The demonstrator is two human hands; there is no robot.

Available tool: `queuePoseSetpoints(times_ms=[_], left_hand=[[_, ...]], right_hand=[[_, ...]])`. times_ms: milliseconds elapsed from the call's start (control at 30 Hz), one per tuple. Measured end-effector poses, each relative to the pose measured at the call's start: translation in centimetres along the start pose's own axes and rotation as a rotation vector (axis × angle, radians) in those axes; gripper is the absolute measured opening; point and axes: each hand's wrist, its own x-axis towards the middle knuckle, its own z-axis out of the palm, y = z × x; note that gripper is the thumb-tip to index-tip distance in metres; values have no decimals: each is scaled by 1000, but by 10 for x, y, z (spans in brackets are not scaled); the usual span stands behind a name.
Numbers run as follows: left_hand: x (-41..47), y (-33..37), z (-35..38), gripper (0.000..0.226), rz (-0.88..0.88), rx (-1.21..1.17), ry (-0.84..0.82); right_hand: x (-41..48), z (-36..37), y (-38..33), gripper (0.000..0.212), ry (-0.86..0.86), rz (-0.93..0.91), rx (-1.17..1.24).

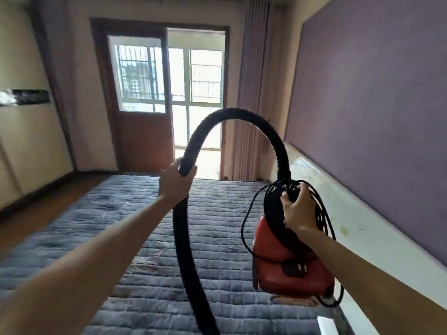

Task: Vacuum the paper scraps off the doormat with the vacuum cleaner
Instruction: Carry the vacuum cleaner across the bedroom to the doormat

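Status: task not started, prep/carry stage only, in my judgement. Right hand (298, 211) is clamped on the black top handle of the vacuum cleaner (290, 267), a small red canister unit held in the air, clear of any floor, w/ its black power cord (326, 221) bundled loose around the handle and dangling beside the body; plug not visible, so the unit appears unplugged, though can't confirm. Left hand (175, 180) is closed around the black ribbed hose (232, 114), which arches up from the canister top, over, and down past the left forearm; nozzle end runs out of view at the bottom edge. Below both arms lies a bed w/ grey quilted cover (135, 226), not a floor surface. Doormat and paper scraps: not in view anywhere, so location unknown. Ahead, a wood-framed glazed door (140, 97) and a curtain (251, 93) at right. Remaining, as judged: carry the unit to the mat, set it down, unwind the cord, plug in, switch on, run the nozzle over the scraps. Zero scraps cleared so far as can be shown.
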Motion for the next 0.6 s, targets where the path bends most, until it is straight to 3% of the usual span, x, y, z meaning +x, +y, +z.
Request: queuePoseSetpoints(times_ms=[367,600], left_hand=[[-22,-125,-219,35,-194,248,308],[-52,-218,-382,36,-279,344,507]], right_hand=[[-86,165,-146,25,-388,-172,214],[-179,272,-249,15,-566,-243,303]])
